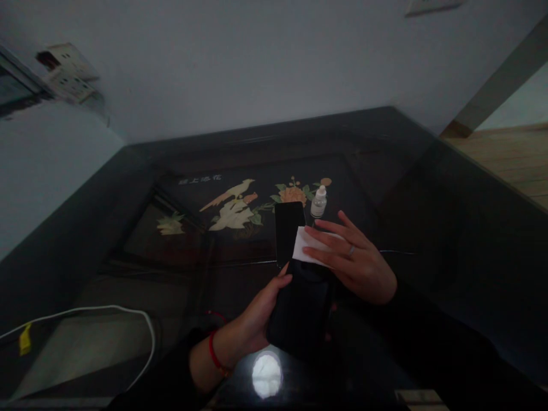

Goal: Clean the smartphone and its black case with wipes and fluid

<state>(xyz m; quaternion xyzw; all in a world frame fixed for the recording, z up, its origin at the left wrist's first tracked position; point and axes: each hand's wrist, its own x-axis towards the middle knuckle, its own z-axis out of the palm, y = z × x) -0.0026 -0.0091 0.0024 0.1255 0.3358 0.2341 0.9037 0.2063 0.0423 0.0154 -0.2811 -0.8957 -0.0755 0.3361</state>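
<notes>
My left hand (262, 315), with a red cord round its wrist, grips a dark flat device (301, 311) that looks like a phone or small tablet. The thumb lies along its left edge, and most of the other fingers are hidden beneath it. Across the device's upper end my right hand (351, 257) presses a white wipe (305, 246) under its fingers; a ring shows on one finger. Just beyond lies a black phone (286, 224), its lower end close to my left thumb. A small clear bottle (318, 203) with a white cap stands upright past my right fingertips.
The dark glossy table (240, 154) carries a bird-and-flower picture and meets the wall at the back. A white cable (107, 307) with a yellow tag (25, 340) curves over the left front. Wall sockets (71, 74) are at upper left.
</notes>
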